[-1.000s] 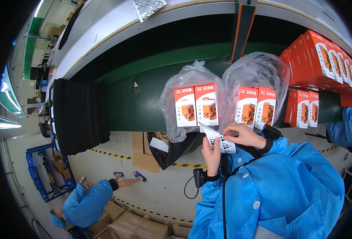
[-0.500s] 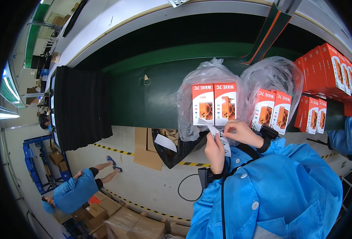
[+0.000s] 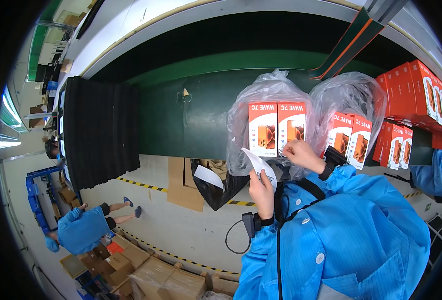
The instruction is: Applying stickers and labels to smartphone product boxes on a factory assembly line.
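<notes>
My left hand [image 3: 262, 194] is closed on a white sheet of paper stickers [image 3: 253, 160], whose upper end curls up in front of the boxes. My right hand [image 3: 305, 157] is pinched at the lower edge of the right one of two red-and-white phone boxes. Whatever lies between its fingertips is too small to make out. This right box [image 3: 292, 122] and its neighbour, the left box [image 3: 263, 125], lie side by side on a clear plastic bag [image 3: 241, 100]. Both have an orange phone pictured on their faces.
Right of them, a second plastic bag [image 3: 348, 92] holds two similar boxes [image 3: 359, 142]. More red boxes [image 3: 401, 92] are stacked at the far right of the dark green belt [image 3: 166, 120]. Black foam sheets [image 3: 101, 130] stand at left; a black bin bag [image 3: 213, 192] hangs below. A person [image 3: 83, 230] walks behind.
My hands have drawn apart: the right has moved up to the right box's lower edge, while the left keeps the sticker sheet lower down. The person in the background has shifted left.
</notes>
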### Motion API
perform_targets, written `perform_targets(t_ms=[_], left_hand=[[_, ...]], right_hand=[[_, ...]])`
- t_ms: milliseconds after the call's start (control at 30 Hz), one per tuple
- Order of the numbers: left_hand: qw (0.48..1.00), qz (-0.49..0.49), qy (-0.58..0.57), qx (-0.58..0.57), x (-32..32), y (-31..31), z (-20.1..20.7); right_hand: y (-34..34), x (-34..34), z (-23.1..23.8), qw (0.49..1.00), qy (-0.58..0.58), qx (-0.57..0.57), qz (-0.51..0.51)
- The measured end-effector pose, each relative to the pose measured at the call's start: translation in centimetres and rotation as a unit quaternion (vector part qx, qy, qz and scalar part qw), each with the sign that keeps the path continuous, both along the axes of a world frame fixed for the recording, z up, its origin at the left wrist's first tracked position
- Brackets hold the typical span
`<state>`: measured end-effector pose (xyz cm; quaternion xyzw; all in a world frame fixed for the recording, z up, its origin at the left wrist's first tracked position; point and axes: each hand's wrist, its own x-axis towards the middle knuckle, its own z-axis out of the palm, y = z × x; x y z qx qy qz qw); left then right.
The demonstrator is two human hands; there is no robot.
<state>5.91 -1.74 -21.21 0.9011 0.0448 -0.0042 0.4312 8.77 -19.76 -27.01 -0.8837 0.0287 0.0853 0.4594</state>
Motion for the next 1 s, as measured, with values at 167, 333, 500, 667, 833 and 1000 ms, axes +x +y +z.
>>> perform_targets(t_ms=[167,333,500,667,833,1000], left_hand=[[1.000,0.000,0.002,0.002,0.3,0.2,-0.1],[1.000,0.000,0.031,0.003,0.3,0.3,-0.2],[1.000,-0.009,0.013,0.013,0.5,0.1,0.1],[0.999,0.003,-0.016,-0.041,0.5,0.2,-0.3],[0.964,0.019,0.080,-0.252,-0.1,0.6,-0.7],[0.906,0.035,0.104,-0.409,-0.3,0.6,0.6]], right_hand=[[0.0,0.2,0.2,1.000,0.014,0.007,0.000],[0.0,0.2,0.0,1.000,0.017,0.001,0.010],[-0.1,0.1,-0.4,0.999,-0.011,-0.023,0.021],[0.4,-0.1,-0.1,0.990,-0.108,-0.091,-0.015],[0.9,-0.1,2.4,0.901,0.281,0.331,0.010],[1.8,-0.4,2.3,0.873,0.189,0.445,-0.066]])
